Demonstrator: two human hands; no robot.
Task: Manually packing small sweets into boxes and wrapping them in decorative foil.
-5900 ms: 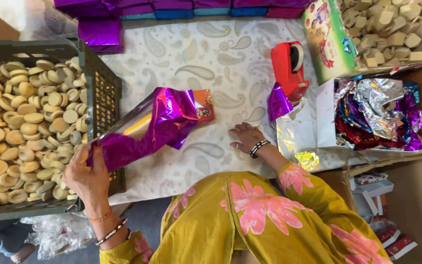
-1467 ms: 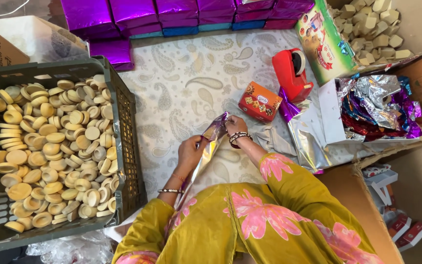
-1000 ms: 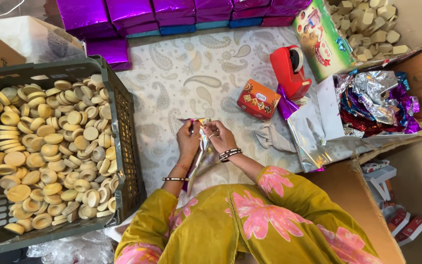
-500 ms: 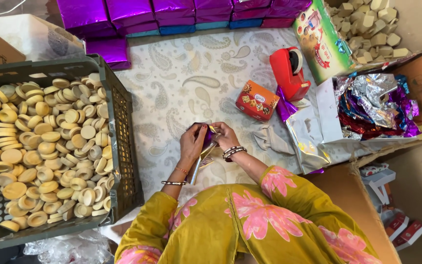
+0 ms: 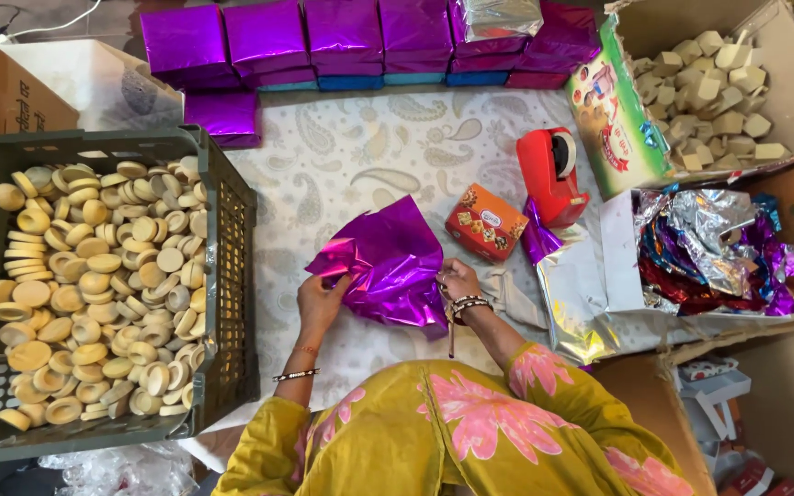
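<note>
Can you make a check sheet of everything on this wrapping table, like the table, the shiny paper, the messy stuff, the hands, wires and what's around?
Surface: white paisley cloth, mostly covered at its edges.
Job's things: purple foil sheet spread open, held at both sides; small orange box lying beside it.
Clutter: red tape dispenser; silver foil stack; crumpled foil scraps in a box.
Hands: left hand grips the sheet's left edge; right hand pinches its right edge.
Cables: white cable at top left, off the cloth.
Surroundings: dark crate of round tan pieces; row of purple wrapped boxes; carton of tan cubes.
</note>
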